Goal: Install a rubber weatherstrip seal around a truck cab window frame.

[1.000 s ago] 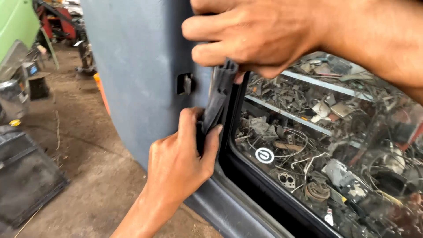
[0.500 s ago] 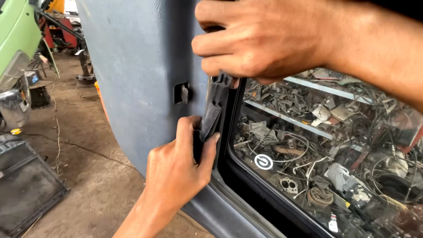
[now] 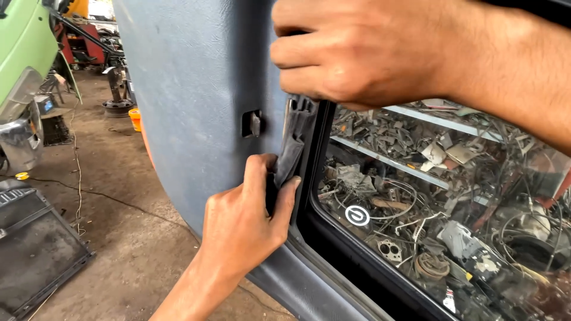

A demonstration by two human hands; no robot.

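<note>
A grey vehicle door panel (image 3: 190, 107) stands in front of me, with a glass window (image 3: 440, 208) set in it at the right. A dark rubber strip (image 3: 294, 139) runs down the window's left edge. My left hand (image 3: 244, 220) pinches the lower part of the strip between thumb and fingers. My right hand (image 3: 357, 50) grips the strip's top end, just above the window corner. A small black latch (image 3: 253, 123) sits in the panel left of the strip.
Through the glass I see shelves (image 3: 416, 119) piled with wires and metal parts. At the left is a concrete floor (image 3: 119, 249) with a black grille (image 3: 33, 249), a green vehicle (image 3: 21, 41) and an orange container (image 3: 135, 117).
Both hands keep hold of the strip. The view has drifted a little, and my left hand sits slightly lower on the strip than before.
</note>
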